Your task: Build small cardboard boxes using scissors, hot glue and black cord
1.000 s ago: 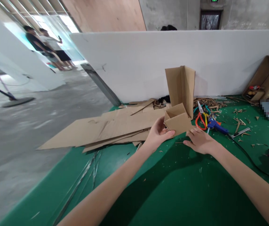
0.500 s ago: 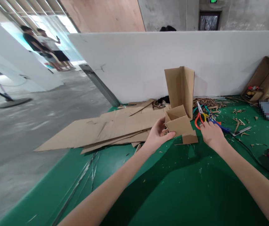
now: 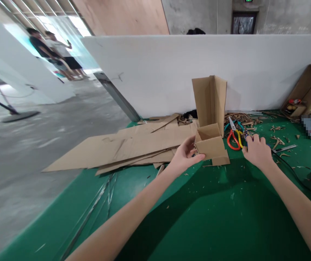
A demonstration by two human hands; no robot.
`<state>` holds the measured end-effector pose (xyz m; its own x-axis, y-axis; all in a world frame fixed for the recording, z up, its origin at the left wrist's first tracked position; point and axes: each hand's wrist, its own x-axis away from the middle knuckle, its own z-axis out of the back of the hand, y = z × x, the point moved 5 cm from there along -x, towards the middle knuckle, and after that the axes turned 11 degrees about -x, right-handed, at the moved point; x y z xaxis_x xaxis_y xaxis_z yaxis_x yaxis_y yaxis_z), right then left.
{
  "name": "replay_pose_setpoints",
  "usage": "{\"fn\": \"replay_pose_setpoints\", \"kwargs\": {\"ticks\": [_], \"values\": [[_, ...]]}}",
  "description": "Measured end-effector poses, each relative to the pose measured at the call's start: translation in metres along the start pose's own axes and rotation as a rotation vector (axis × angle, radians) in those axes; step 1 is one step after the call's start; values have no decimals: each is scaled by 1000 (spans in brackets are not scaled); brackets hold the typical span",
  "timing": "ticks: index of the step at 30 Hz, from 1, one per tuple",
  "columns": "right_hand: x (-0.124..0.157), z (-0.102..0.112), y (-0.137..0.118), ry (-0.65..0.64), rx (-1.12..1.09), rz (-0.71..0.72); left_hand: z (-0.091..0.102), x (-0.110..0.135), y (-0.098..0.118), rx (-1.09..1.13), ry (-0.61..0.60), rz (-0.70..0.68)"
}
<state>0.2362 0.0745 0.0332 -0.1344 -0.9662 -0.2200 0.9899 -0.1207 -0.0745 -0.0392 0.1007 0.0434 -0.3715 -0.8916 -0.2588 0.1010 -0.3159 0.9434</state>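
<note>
Currently, the left hand [image 3: 186,154] clamps a small box [image 3: 211,145] by its edge beyond broad tabletop [image 3: 226,217], the right hand's [image 3: 257,150] grip hidden.

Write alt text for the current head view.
A person's left hand holds a small open cardboard box at a green table; the right hand is beside scissors, with what lies under it mostly hidden. Flat cardboard lies to the left, and a folded piece stands behind the box.

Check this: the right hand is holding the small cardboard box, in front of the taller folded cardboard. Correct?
Wrong hand: the head view shows the left hand holding the small cardboard box, in front of the taller folded cardboard.
</note>
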Motion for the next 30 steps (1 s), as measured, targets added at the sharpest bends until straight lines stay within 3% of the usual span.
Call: {"fn": "replay_pose_setpoints", "kwargs": {"ticks": [7,11,18,22,24,26,30], "values": [[-10,-7,20,-21,-66,-129,-2,1,0,15,-22,11],[-13,-10,30,30,-30,-152,-1,1,1,33,-16,17],[-10,-10,53,129,10,-223,-3,0,7,-54,-24,-116],[-13,2,33,165,-74,-110,-3,0,7,-108,-35,-118],[-20,3,13,59,-164,-17,-3,0,8,-141,-43,-98],[-29,-1,-4,-92,-225,-26,-2,-1,8,-154,-53,-75],[-52,-12,-25,-199,-262,-135,2,-1,5,-113,-54,-43]]}}
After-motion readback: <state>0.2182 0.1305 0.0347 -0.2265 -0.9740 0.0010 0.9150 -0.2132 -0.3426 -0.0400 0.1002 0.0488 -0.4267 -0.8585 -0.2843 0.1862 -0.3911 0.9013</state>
